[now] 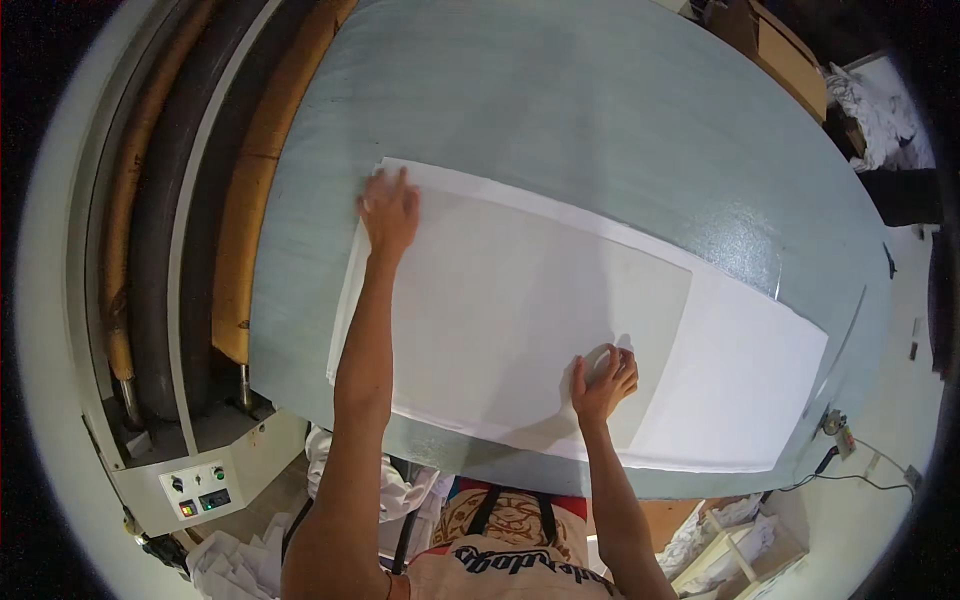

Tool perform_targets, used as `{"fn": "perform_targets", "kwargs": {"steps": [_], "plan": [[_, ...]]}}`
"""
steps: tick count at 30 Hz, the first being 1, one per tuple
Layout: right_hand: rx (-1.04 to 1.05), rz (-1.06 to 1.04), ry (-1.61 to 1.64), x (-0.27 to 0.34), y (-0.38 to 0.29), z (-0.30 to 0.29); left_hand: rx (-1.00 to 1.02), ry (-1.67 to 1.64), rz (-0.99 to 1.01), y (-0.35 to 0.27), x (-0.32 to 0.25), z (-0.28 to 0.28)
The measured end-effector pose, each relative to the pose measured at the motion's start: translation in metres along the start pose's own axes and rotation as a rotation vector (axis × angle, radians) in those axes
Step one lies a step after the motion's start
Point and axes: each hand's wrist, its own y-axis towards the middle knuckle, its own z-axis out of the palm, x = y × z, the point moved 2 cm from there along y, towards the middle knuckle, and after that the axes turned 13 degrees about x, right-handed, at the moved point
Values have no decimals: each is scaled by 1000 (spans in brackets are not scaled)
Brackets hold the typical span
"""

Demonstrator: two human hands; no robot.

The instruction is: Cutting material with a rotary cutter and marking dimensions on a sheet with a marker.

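A long stack of white folded fabric [735, 375] lies on the blue-grey table, with a greyish-white rectangular sheet [510, 300] on top of it. My left hand [390, 210] is at the stack's far left corner, fingers spread and slightly blurred, holding nothing that I can see. My right hand [606, 382] rests on the sheet near its lower right part, with bent fingers apart and nothing visible in them. Both forearms reach over the near edge of the table.
A roller machine [176, 225] with a control panel [198, 495] stands at the left. The blue-grey table [525, 97] extends beyond the stack. White cloth [240, 559] is heaped below left. A cardboard box [787, 60] is at upper right; a cable [862, 480] hangs at right.
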Motion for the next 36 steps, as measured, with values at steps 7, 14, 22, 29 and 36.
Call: {"fn": "perform_targets", "kwargs": {"steps": [7, 14, 22, 29, 36], "plan": [[4, 7, 17, 1, 0, -1, 30, -16, 56, -10, 2, 3], [21, -12, 24, 1, 1, -1, -88, -118, -184, -62, -9, -50], [3, -28, -16, 2, 2, -2, 366, -153, -27, -210, -103, -42], [-37, -48, -53, -1, -5, 0, 323, -124, -13, -207, -99, -44], [-35, -74, -58, 5, -10, -3, 223, -131, -56, -219, -95, -40]]}}
